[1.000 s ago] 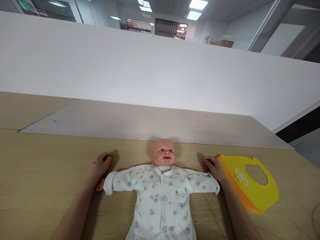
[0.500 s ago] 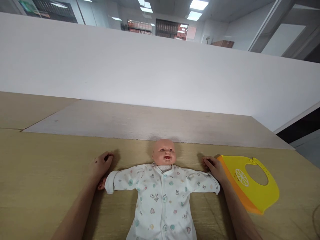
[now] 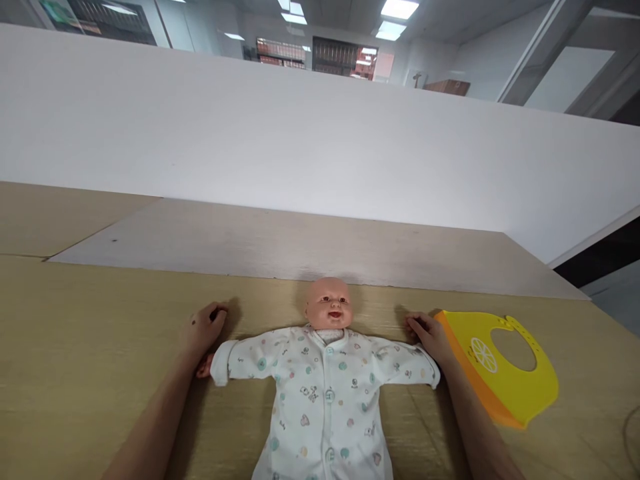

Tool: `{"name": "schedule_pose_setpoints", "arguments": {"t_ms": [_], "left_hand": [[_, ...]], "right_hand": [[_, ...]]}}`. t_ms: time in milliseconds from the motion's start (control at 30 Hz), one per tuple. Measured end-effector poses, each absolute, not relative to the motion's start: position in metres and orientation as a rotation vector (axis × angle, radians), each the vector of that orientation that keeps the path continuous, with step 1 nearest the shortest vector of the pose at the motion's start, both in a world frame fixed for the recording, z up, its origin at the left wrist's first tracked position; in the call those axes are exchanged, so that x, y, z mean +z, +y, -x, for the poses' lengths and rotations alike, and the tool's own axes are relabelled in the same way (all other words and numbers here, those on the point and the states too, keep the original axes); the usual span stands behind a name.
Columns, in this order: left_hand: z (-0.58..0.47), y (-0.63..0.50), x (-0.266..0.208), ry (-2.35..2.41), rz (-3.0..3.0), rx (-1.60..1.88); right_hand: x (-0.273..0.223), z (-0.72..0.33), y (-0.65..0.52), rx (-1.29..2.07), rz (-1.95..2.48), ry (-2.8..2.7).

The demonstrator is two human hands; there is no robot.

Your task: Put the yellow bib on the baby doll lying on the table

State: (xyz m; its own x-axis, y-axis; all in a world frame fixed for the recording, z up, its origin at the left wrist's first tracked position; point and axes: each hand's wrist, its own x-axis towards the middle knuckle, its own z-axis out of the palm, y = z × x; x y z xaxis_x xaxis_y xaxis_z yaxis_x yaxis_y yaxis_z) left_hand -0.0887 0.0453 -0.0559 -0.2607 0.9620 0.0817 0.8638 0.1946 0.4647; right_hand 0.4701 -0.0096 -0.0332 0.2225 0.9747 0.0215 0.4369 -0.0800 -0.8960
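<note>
A baby doll (image 3: 329,303) lies on its back on the wooden table, arms spread wide, in a white printed outfit (image 3: 327,407) with snaps down the front. My left hand (image 3: 204,328) rests on the table just beyond the doll's sleeve cuff, fingers curled in with nothing seen in them. Beside the other cuff, my right hand (image 3: 429,333) lies with its fingers curled and pressed together, also without a visible object. Right of that hand, close to my forearm, a yellow bib (image 3: 515,387) with an orange pocket and a white citrus print lies flat.
The wooden tabletop (image 3: 90,347) has a paler panel (image 3: 300,240) along its back. Behind it rises a white partition (image 3: 300,147), with glass and a room beyond. A dark gap (image 3: 605,257) shows past the table at the right.
</note>
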Motion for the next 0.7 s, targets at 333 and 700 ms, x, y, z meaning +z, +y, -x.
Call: {"name": "schedule_pose_setpoints", "arguments": {"t_ms": [333, 700], "left_hand": [[0.081, 0.042, -0.048, 2.275, -1.744, 0.613], [0.082, 0.043, -0.047, 2.282, -1.719, 0.576]], "right_hand": [[-0.039, -0.474, -0.01, 0.857, 1.628, -1.309], [-0.04, -0.474, -0.01, 0.833, 1.635, -1.328]]}}
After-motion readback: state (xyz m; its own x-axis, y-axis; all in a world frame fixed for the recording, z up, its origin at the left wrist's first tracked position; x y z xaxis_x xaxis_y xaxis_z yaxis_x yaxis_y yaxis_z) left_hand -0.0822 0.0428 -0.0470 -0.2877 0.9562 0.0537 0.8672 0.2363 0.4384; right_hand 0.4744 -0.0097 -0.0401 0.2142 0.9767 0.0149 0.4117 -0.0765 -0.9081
